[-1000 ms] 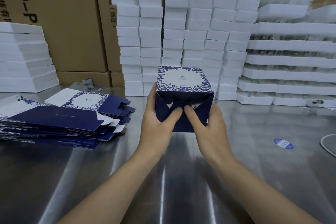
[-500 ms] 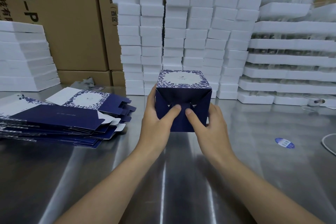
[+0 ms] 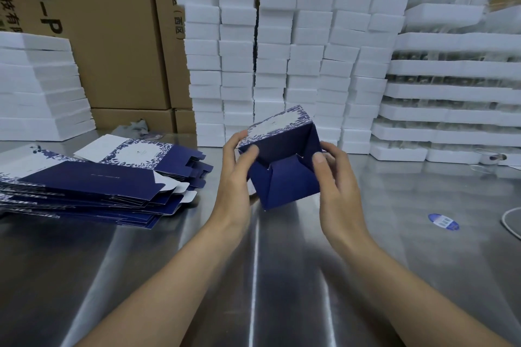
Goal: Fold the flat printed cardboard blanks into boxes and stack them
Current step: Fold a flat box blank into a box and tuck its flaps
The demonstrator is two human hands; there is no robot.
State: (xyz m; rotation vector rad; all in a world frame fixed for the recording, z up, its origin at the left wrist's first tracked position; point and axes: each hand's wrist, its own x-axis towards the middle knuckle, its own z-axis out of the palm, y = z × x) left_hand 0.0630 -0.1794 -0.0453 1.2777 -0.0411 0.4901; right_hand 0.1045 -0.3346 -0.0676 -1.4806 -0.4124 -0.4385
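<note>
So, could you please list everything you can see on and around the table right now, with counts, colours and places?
folded box: one, navy with a blue-and-white floral panel, held tilted above mid-table
flat blanks: one loose pile, count unclear, navy and white, on the table at left
foam blocks: many, in columns, white, behind the box
foam trays: one stack, white, back right
white slabs: one stack, white, back left
cartons: several, brown, at the very back
sticker: one, blue and white oval, on the table at right
cable: one, white, at the right edge
table: one, shiny steel, under everything
left hand: one, grips the box's left side
right hand: one, holds the box's right side
</note>
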